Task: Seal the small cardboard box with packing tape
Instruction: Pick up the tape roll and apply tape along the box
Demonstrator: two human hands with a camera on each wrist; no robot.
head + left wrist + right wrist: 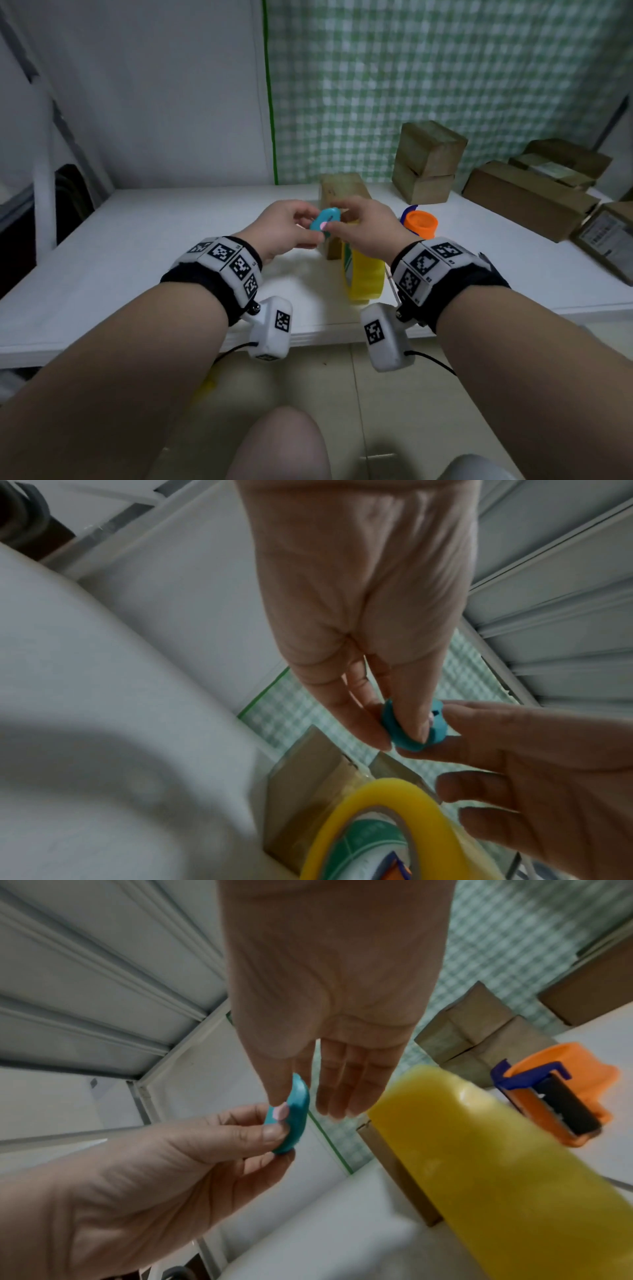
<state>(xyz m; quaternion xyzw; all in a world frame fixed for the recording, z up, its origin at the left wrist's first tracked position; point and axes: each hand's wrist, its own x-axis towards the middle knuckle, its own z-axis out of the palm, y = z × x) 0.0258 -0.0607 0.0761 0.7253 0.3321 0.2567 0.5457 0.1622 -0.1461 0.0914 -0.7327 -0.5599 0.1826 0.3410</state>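
Note:
Above the table, both hands hold a small teal cutter (325,219) with a pink button. My left hand (303,226) pinches its lower end between thumb and fingers. My right hand (344,214) pinches the other end, with its thumb by the pink button (281,1112). The small cardboard box (342,188) stands on the white table (154,240) right behind and below the hands. A yellow tape roll (364,275) stands on edge against the box's near side. In the left wrist view the roll (346,815) and the box (308,775) lie under the cutter (409,737).
An orange tape dispenser (420,223) with a blue blade guard sits right of the small box. Two stacked cardboard boxes (426,161) stand behind it, and several more boxes (527,195) line the right side. A green checked curtain hangs at the back.

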